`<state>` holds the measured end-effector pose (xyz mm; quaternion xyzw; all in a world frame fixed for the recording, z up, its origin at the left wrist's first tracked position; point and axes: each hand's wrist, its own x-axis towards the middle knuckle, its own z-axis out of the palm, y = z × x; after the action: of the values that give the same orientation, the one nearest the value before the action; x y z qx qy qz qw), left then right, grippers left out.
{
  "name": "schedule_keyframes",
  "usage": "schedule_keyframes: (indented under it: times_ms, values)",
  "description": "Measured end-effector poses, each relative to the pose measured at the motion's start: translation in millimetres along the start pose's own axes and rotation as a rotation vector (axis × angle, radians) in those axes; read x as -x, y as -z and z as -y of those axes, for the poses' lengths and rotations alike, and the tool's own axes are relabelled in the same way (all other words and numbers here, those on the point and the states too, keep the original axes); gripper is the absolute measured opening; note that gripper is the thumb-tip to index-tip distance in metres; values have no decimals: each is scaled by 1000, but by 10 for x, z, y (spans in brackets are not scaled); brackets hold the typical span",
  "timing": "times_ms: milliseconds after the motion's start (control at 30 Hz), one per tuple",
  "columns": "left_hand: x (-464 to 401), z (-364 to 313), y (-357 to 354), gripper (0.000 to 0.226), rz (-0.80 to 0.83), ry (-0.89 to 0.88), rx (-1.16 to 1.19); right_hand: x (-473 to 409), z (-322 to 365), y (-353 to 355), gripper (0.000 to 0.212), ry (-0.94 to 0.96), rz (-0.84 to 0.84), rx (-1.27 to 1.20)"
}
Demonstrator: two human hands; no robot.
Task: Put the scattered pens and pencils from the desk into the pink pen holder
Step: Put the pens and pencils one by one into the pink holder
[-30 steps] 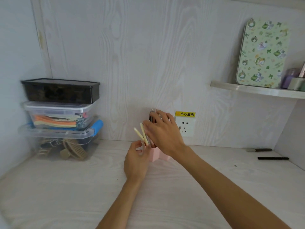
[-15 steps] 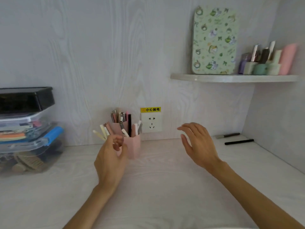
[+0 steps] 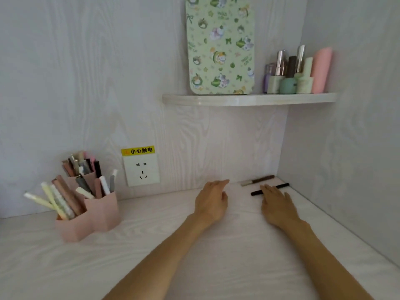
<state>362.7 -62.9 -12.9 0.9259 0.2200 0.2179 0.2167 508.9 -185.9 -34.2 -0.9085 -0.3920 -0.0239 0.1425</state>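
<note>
Black pen (image 3: 269,189) lies under the open, empty right hand (image 3: 275,202), which must pinch it; the left hand (image 3: 211,201) is empty too.

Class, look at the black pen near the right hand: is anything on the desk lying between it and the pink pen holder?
Only the left hand sits between the black pen and the pink pen holder; the desk there is otherwise bare. The right hand already reaches the pen.
</note>
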Motion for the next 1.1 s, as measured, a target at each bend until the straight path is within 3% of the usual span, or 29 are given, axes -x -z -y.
schedule_keyframes:
  times_ms: [167,367,500,667,967,1100]
  values:
    - [-502,-110,-393,50,102,-85,-187,-20,29,-63,50,53,-124,-87]
    - [-632,-213,-493,33,-35,-104,-289,-32,23,-67,47,67,-162,-155]
    - [-350,-133,-295,31,-79,-72,-250,2,26,-25,42,76,-197,-211]
    - [349,223,227,33,-74,-49,-285,54,-3,71,34,189,-112,-162]
    - [1529,983,1216,27,-74,93,-309,455,1163,96,25,561,-111,48]
    - [1847,1229,1506,25,-125,199,-266,560,1732,119,20,619,-172,-61]
